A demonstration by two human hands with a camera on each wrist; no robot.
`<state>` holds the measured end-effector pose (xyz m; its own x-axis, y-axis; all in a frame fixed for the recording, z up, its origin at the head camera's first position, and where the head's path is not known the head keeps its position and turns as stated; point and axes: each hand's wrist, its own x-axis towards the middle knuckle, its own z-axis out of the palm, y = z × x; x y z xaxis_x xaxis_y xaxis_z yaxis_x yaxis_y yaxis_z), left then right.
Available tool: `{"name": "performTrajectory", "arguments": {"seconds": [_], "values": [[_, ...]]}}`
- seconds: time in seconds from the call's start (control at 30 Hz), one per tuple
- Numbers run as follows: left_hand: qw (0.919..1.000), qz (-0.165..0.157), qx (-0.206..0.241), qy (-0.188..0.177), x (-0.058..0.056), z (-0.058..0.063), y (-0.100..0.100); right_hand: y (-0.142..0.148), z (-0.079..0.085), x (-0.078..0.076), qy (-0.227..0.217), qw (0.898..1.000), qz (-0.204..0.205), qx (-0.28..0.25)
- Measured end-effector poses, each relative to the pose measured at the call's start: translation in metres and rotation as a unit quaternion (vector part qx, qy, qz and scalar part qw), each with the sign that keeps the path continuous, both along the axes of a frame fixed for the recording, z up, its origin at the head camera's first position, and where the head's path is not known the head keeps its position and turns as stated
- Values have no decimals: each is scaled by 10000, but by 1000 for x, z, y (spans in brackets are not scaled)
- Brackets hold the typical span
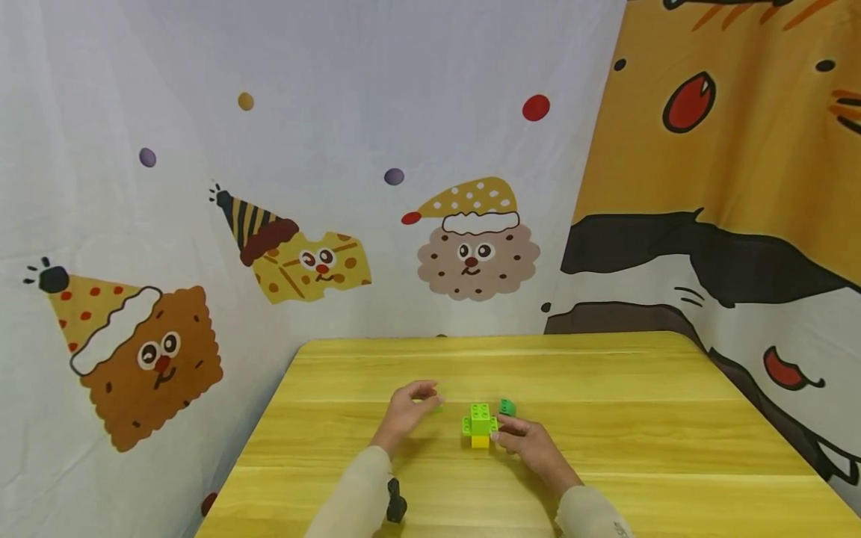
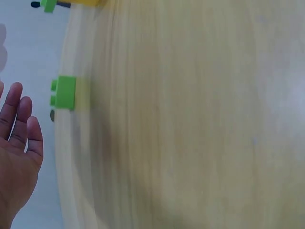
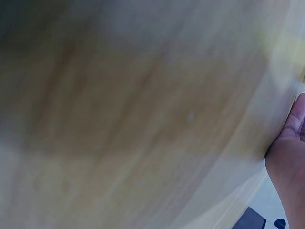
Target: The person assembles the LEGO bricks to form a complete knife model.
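A small stack of toy building bricks [image 1: 480,420] stands upright on the table, lime green above and yellow at the bottom, with studded lime pieces out to both sides. At its right side my right hand [image 1: 534,446] pinches the side piece between thumb and forefinger. My left hand [image 1: 408,411] is to the left, fingers loosely bent and holding nothing. Beside its fingertips lies a loose lime brick [image 2: 66,92], apart from the hand in the left wrist view. The right wrist view catches only part of the right hand [image 3: 286,157]; its fingertips are out of frame.
A darker green brick [image 1: 507,407] lies just behind the right hand's fingers. Near the left forearm is a small black object [image 1: 395,502], its kind unclear. The wooden table [image 1: 646,403] meets a cartoon-printed cloth [image 1: 377,314] at its back edge.
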<state>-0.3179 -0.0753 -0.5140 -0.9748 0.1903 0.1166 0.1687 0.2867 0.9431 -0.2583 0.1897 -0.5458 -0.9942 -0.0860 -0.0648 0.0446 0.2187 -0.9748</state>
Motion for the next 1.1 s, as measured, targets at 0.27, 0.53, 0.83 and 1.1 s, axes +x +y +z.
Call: {"name": "performTrajectory", "arguments": {"seconds": [0.27,0.53,0.83,1.1], "values": [[9997,121,-177,-85,-8,-9,-9,2,0,0,4,10000,45,-16],[9988,46,-225,-435,-15,-12,-15,2,-1,0,66,9998,125,-140],[9981,-170,-386,-440,-26,-17,-17,1,0,2,44,9999,125,-90],[9956,-205,-660,-629,-33,-18,-15,2,2,3,-64,9997,236,-29]]}}
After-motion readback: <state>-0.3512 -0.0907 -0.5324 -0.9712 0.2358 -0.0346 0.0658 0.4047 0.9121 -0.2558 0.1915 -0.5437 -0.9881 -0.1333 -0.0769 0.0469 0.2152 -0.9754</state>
